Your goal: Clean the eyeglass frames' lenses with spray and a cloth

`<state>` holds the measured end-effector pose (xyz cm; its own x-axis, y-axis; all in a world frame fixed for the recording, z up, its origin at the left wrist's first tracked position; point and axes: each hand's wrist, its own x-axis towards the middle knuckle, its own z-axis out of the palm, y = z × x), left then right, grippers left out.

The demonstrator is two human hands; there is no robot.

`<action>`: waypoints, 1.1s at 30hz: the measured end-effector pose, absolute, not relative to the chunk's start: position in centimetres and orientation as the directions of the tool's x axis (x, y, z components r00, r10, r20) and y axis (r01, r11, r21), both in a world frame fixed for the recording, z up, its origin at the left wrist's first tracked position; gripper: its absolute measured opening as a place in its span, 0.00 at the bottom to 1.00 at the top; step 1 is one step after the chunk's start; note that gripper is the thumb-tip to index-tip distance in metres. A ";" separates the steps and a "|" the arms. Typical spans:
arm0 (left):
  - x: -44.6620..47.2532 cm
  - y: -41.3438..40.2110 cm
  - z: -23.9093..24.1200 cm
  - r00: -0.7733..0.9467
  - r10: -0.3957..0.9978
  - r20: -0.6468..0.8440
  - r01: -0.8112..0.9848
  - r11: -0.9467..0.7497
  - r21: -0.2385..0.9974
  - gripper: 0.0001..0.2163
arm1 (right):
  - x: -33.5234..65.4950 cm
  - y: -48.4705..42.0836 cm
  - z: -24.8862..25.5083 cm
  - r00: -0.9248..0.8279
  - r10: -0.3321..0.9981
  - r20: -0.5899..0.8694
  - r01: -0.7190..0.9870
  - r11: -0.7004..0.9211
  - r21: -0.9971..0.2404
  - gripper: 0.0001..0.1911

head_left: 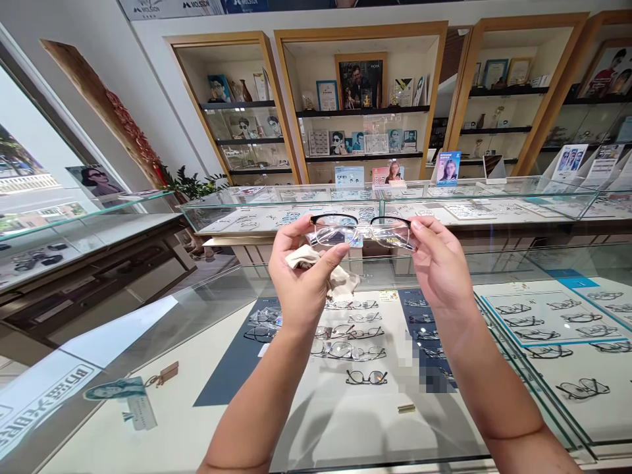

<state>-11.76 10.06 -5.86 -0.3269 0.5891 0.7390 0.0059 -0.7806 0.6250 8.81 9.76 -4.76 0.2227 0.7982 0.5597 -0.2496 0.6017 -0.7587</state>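
A pair of eyeglasses (364, 228) with dark upper rims and clear lenses is held up level in front of me, above the glass counter. Yellow lettering shows on the right lens. My left hand (307, 276) grips the left end of the frame between thumb and fingers. A cream cleaning cloth (342, 282) is also in that hand, partly tucked under the fingers and hanging below the lenses. My right hand (439, 260) pinches the right end of the frame by the hinge; its other fingers are curled.
Beneath my arms, a glass display case (306, 421) holds several rows of glasses. A tag with a brown keychain (168, 372) lies at left. Another glass counter (296, 197) runs across behind, with standing cards (448, 167) on it. Wooden-framed shelves (363, 112) line the wall.
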 end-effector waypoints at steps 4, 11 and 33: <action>-11.5 9.7 -5.2 -0.339 0.643 0.687 -0.165 -0.760 0.629 0.33 | 9.0 9.5 -4.4 0.205 0.809 0.550 -0.363 0.585 -0.725 0.09; -11.3 9.9 -3.9 0.130 0.949 0.288 -0.675 -0.128 0.727 0.24 | 8.4 9.8 -4.7 0.087 0.656 0.750 -0.140 0.753 -0.643 0.10; -10.3 9.7 -4.7 0.385 0.922 0.032 -0.245 0.069 0.967 0.27 | 7.6 9.6 -5.1 0.103 0.371 0.923 0.075 0.922 -0.379 0.04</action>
<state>-10.32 9.67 -4.71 0.3853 0.9222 0.0316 -0.2454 0.0693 0.9669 7.56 9.59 -5.09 0.1027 0.3711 0.9229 0.0746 0.9223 -0.3792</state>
